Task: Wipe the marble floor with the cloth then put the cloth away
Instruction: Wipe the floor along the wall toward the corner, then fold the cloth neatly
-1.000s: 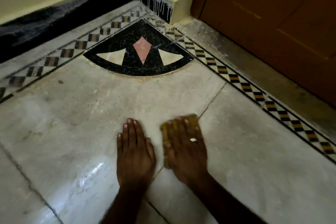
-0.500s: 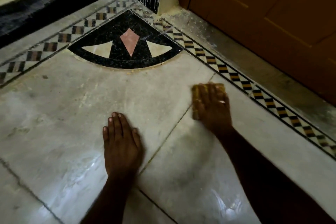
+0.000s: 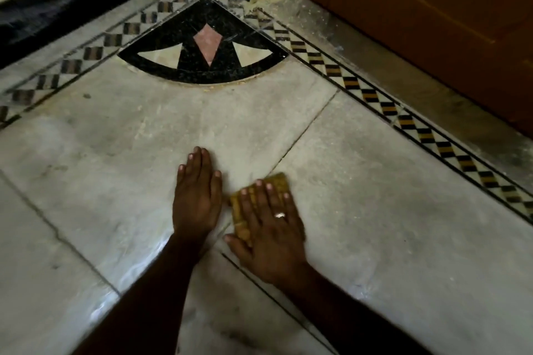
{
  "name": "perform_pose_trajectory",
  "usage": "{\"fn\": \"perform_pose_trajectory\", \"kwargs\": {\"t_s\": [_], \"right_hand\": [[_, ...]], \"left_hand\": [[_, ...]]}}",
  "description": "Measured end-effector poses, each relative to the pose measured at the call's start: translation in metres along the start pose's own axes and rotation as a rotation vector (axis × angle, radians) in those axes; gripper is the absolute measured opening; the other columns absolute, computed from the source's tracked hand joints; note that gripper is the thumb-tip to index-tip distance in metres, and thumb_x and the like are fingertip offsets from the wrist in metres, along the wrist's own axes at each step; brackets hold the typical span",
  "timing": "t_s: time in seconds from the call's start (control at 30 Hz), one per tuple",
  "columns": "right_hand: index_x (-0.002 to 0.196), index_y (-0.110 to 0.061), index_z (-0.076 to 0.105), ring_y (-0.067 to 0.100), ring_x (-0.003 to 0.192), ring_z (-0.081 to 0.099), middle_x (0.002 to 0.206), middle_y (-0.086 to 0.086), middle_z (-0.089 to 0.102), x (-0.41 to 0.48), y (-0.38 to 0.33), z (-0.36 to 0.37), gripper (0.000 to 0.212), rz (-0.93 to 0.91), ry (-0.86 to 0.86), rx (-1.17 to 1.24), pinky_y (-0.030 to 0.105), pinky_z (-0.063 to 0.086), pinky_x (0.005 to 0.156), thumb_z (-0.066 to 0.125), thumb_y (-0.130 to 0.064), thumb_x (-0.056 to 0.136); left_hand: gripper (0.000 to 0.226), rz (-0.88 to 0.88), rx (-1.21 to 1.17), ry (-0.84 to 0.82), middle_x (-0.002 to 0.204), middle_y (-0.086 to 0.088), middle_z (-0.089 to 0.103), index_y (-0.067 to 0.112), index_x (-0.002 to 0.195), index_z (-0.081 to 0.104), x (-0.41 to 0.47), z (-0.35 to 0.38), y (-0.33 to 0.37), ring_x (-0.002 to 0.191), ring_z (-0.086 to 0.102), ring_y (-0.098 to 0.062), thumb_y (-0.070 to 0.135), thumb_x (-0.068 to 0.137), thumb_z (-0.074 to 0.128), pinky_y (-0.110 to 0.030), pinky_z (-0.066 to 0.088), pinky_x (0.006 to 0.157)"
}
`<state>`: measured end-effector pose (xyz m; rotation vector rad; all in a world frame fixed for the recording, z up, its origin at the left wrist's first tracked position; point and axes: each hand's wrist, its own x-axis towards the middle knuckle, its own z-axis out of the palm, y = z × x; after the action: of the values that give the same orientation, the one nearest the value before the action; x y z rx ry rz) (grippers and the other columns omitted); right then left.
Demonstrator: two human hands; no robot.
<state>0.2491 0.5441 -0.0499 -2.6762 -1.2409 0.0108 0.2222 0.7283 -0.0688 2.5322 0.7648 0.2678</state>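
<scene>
A small folded yellow cloth [image 3: 279, 181] lies flat on the grey marble floor [image 3: 375, 210]. My right hand [image 3: 268, 228], with a ring on one finger, presses down on it with fingers spread, covering most of the cloth. Only the cloth's far corner and left edge show. My left hand [image 3: 197, 196] rests flat on the marble just left of the cloth, palm down, holding nothing.
A black fan-shaped inlay [image 3: 204, 52] with a pink diamond fills the corner ahead. A checkered border strip [image 3: 403, 115] runs along the right, beside a brown wooden door [image 3: 432, 8]. A black skirting [image 3: 57, 14] and yellow wall stand at the back left.
My right hand has pulled the cloth back from near the checkered border toward me, ending beside my left hand. My left hand has stayed planted on the floor.
</scene>
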Motion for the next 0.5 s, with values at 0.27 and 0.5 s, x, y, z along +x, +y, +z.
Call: {"fn": "perform_pose_trajectory", "kwargs": {"t_s": [0.27,0.5], "right_hand": [[0.158,-0.011,0.040,0.030,0.157,0.024,0.164,0.013,0.039,0.021,-0.028,0.018,0.074,-0.346,-0.176,-0.029,0.049,0.012,0.127,0.048,-0.047,0.093],[0.145,-0.025,0.059,0.030,0.140,0.053,0.149,0.011,0.059,-0.006,-0.062,-0.013,0.060,0.052,-0.175,0.599,0.049,0.041,0.118,0.035,-0.042,0.092]], "left_hand": [[0.042,-0.283,-0.582,-0.099,0.162,0.001,0.032,0.030,0.150,0.037,-0.059,-0.034,0.005,0.152,0.031,-0.020,0.028,0.108,0.038,-0.037,0.019,0.127],[0.029,-0.770,-1.287,0.006,0.118,0.008,0.076,0.027,0.120,0.072,-0.106,-0.078,0.031,0.115,0.068,-0.013,0.036,0.103,0.050,-0.035,0.053,0.092]]}}
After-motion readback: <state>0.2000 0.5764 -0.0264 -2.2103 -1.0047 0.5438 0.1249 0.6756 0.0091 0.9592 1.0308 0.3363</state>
